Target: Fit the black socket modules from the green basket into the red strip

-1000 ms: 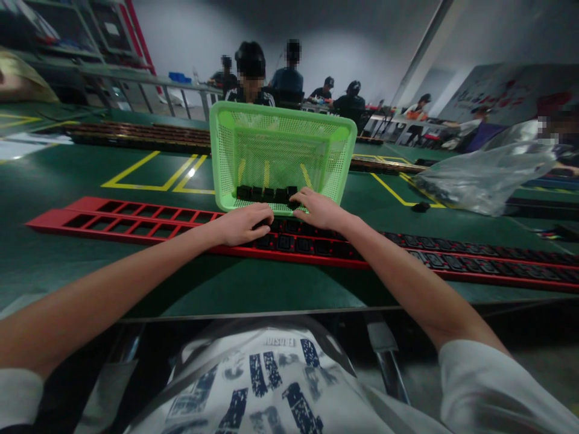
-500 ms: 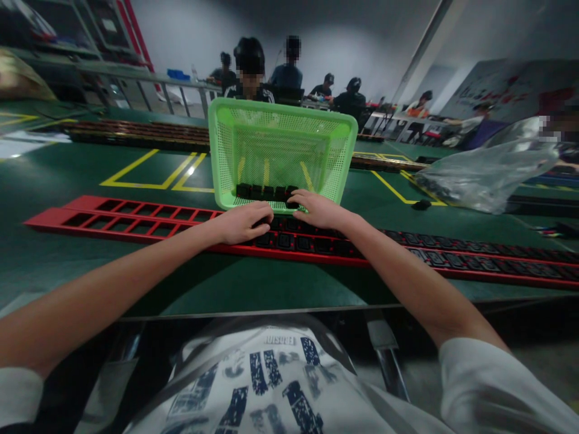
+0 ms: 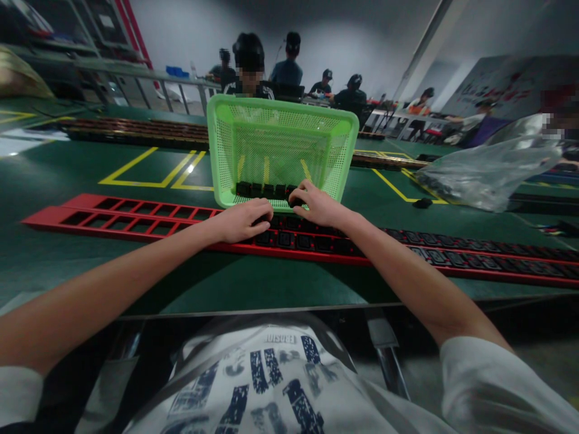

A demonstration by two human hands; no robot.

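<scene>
Two long red slotted strips (image 3: 136, 236) lie side by side across the table, their left slots bare and their right slots filled with square black parts (image 3: 304, 242). Behind them a green mesh basket (image 3: 283, 103) is tipped toward me, a row of black parts (image 3: 256, 191) along its lower side. My left hand (image 3: 248, 220) rests over the strips at the last filled slots, fingers curled; what lies under them is hidden. At the basket's lower right my right hand (image 3: 315, 205) has its fingers bent around a black part at the row's end.
A clear plastic bag (image 3: 488, 175) lies on the right, with a small black piece (image 3: 422, 204) beside it. Stacked long strips (image 3: 140, 131) lie behind at the left. Yellow tape (image 3: 136, 182) marks the green table (image 3: 280, 289). Several people sit or stand beyond.
My right hand has lifted slightly at the basket's lower edge, its fingers more bent over the black part. My left hand has hardly moved.
</scene>
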